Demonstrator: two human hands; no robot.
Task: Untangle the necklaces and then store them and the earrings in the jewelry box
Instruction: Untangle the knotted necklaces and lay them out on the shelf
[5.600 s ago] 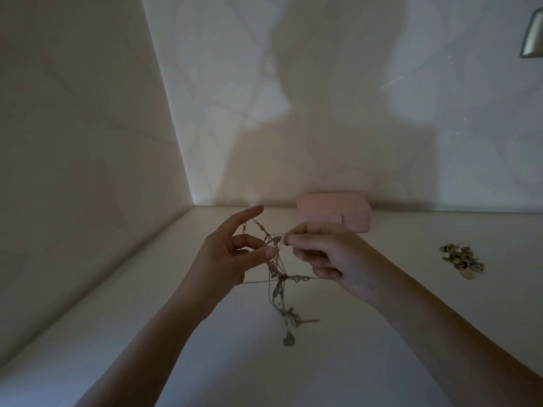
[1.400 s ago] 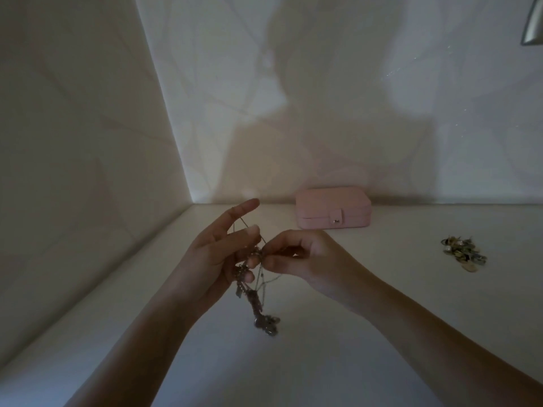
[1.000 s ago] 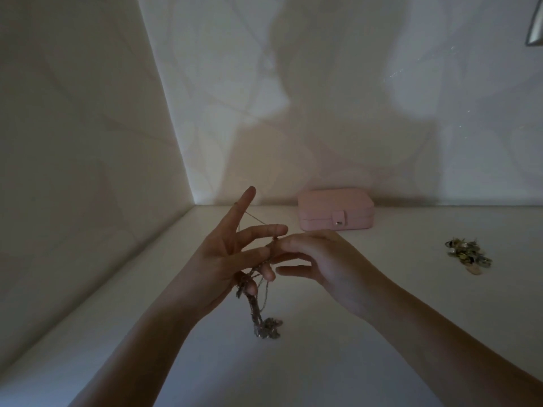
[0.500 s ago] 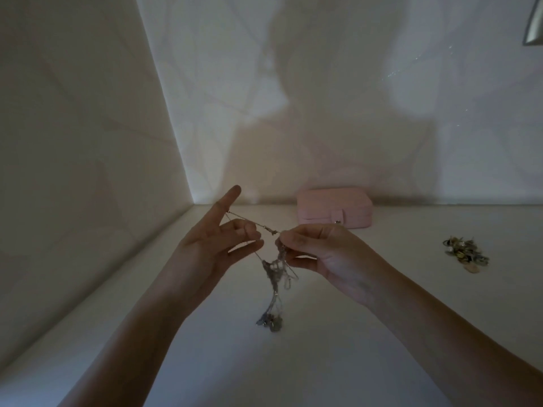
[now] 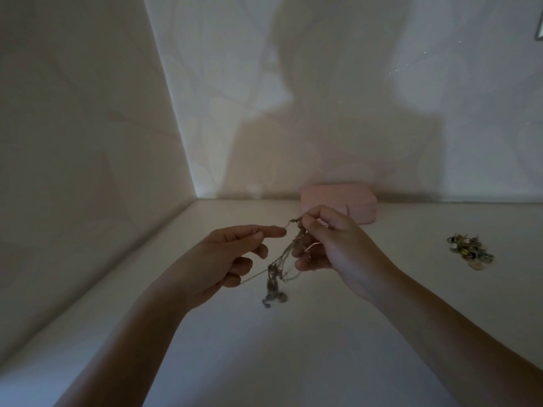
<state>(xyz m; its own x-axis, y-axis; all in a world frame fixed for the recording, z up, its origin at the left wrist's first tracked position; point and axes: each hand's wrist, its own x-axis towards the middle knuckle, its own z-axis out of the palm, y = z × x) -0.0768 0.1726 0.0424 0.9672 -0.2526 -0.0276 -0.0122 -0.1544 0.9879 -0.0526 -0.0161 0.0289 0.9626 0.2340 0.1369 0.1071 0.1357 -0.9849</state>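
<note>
A tangle of thin necklaces hangs between both hands above the white table. My right hand pinches the top of the tangle between thumb and forefinger. My left hand holds a strand that runs from its lower fingers to the tangle, its forefinger stretched toward the right hand. The pendants dangle blurred at the bottom, just above the table. The pink jewelry box stands shut at the back wall, partly hidden by my right hand. A small heap of earrings lies on the table at the right.
Pale walls meet in a corner at the back left and close the table on the left and the back. A grey object shows at the top right edge. The light is dim.
My right hand has lifted the top of the tangle up and to the right. My left hand has dropped lower and its fingers have curled, with a strand now stretched from its lower fingers.
</note>
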